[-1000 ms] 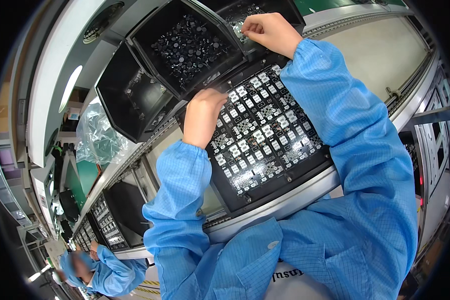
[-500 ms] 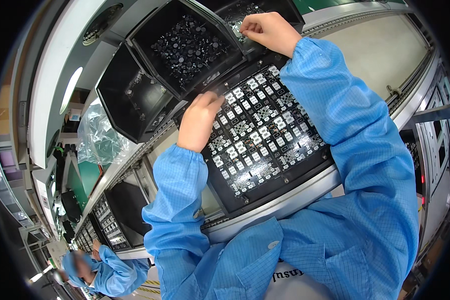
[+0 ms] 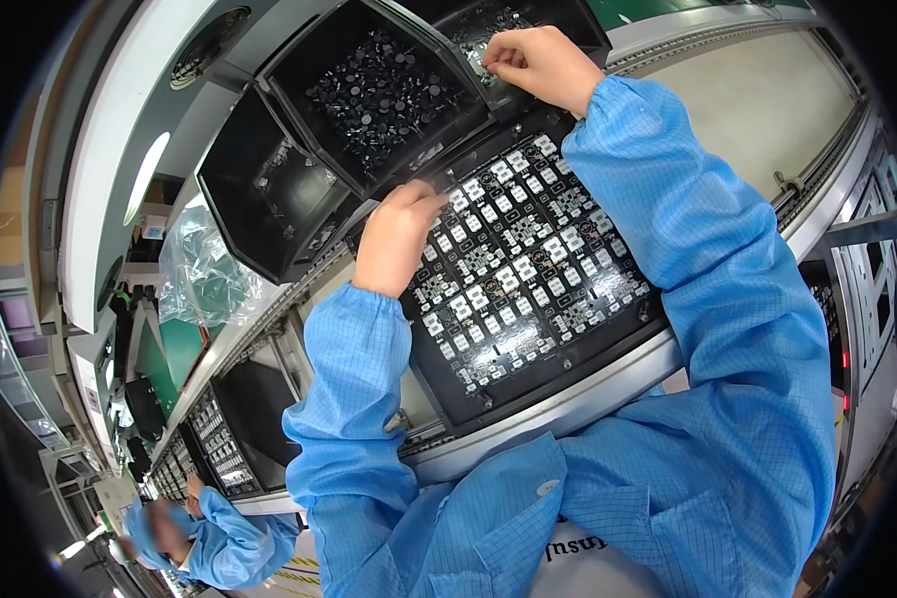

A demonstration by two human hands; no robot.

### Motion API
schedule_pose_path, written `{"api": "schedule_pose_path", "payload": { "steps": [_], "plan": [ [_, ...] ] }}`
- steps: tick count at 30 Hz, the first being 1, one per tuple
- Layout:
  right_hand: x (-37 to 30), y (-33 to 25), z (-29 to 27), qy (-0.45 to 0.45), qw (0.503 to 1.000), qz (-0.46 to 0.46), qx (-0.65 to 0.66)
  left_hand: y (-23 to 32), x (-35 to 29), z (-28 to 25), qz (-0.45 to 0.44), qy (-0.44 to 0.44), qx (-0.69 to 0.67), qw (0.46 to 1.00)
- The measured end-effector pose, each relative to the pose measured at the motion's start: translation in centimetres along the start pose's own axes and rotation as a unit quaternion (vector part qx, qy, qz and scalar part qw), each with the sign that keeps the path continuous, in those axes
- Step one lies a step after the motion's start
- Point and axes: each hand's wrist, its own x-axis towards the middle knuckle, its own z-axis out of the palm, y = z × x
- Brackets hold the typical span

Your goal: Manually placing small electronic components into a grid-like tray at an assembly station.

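Note:
A panel of circuit boards (image 3: 523, 264), set with rows of white and dark parts, lies in a black carrier tray (image 3: 568, 377) in front of me. Over its upper left edge is my left hand (image 3: 399, 239), fingers curled together at the boards; whatever they hold is hidden. My right hand (image 3: 543, 68) reaches over a black bin of small shiny parts (image 3: 483, 35) at the top. Its thumb and forefinger meet in a pinch, and I cannot make out what is between them.
A larger black bin (image 3: 379, 100) holds many dark round leaded components. Left of it, another black bin (image 3: 269, 189) has a few small parts. A clear plastic bag (image 3: 204, 264) lies beyond. Conveyor rails (image 3: 807, 199) run alongside. At lower left a co-worker (image 3: 219, 538) in blue sits by more board trays.
The fingers of my left hand have shifted slightly at the board's edge. My right hand stays pinched over the small-parts bin. The whole view has moved a little.

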Motion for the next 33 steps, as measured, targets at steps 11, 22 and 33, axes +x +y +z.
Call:
{"api": "schedule_pose_path", "payload": {
  "steps": [11, 22, 33],
  "plan": [
    [0.1, 0.2, -0.1, -0.004, 1.0, 0.005, -0.011, -0.1, -0.1, -0.6, 0.02, -0.029, 0.061, 0.998],
    [0.2, -0.5, -0.3, -0.008, 1.0, 0.004, -0.019, -1.0, -0.3, -1.3, 0.056, -0.049, 0.02, 0.997],
    [-0.2, -1.2, -1.1, 0.011, 0.999, 0.021, -0.043, 0.4, 2.4, -5.3, 0.111, 0.107, 0.182, 0.971]
  ]
}}
